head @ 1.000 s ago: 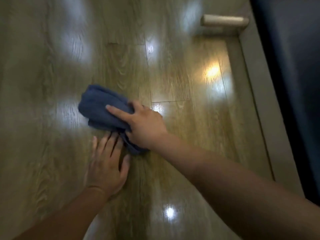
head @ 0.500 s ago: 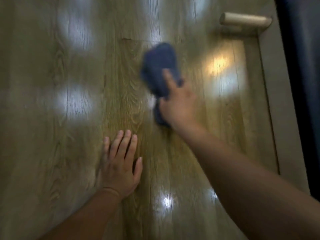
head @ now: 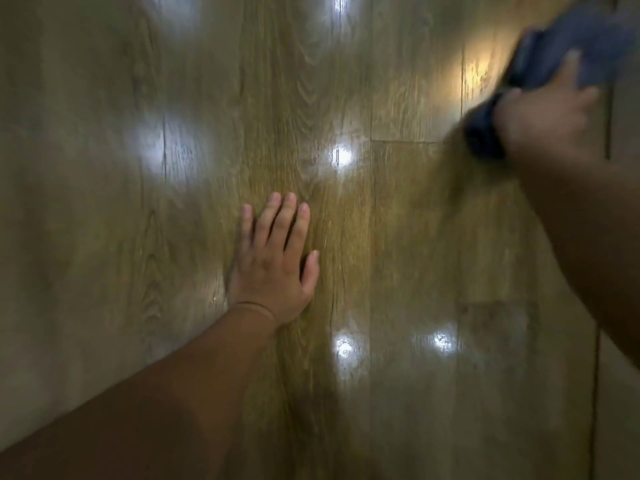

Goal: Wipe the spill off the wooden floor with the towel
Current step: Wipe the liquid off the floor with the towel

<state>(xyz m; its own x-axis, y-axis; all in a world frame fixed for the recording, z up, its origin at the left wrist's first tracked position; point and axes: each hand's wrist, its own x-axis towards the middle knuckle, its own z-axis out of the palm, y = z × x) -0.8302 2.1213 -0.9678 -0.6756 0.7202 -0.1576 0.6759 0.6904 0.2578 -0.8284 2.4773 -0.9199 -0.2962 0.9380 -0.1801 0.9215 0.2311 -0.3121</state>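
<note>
Hands first: the left hand (head: 273, 265) is the near one, planted flat on the wooden floor (head: 398, 237), palm down, fingers straight and close together, thumb sticking out a bit to the side. It holds nothing, it just rests on the planks. There's a thin band (head: 254, 305) across that wrist, and the forearm comes in from the bottom left corner.

Around that hand the boards are glossy with a strong grain running away from the camera. A bunch of bright reflections (head: 341, 155) sit on them, a couple near the bottom and more further up, plus one warm yellowish one further out on the right. Honestly can't pick out a spill for sure, everything's shiny and a bit smeared.

Further out, top right, the right hand (head: 547, 123) is wrapped over the blue towel (head: 575, 43), gripping it. It's bunched up on the floor, well apart from the left hand, with cloth poking out on both sides of the fist. That whole corner is blurry, so exact finger placement is a no from me. A paler strip (head: 623, 393) runs along the right edge of the floor.
</note>
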